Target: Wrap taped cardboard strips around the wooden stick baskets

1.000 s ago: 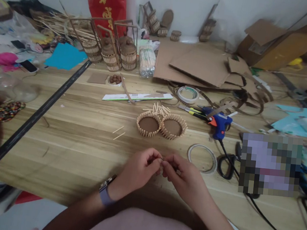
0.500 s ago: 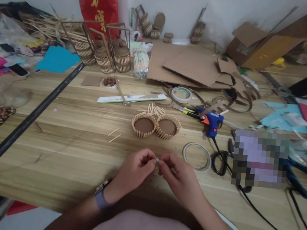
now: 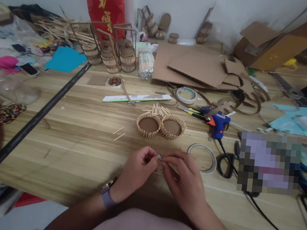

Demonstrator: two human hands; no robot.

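The left hand and right hand meet above the near part of the wooden table, both pinching a small pale piece between their fingertips; something dark and thin also shows under the right hand's fingers, but I cannot tell what it is. Beyond them two round stick-walled baskets stand side by side, with loose short sticks just behind. The clearest writing is on the red banner against the wall: gold Chinese characters in a column, of which 力 can be read, the one above being cut by the frame and the one below partly covered. A white strip with a green edge carries a few short dark bars. Green print on the clear-wrapped pack of sticks is too small to read, as is the pale label on the cardboard box. The blue glue gun shows no legible brand, nor does the lilac-strapped watch on the left wrist.
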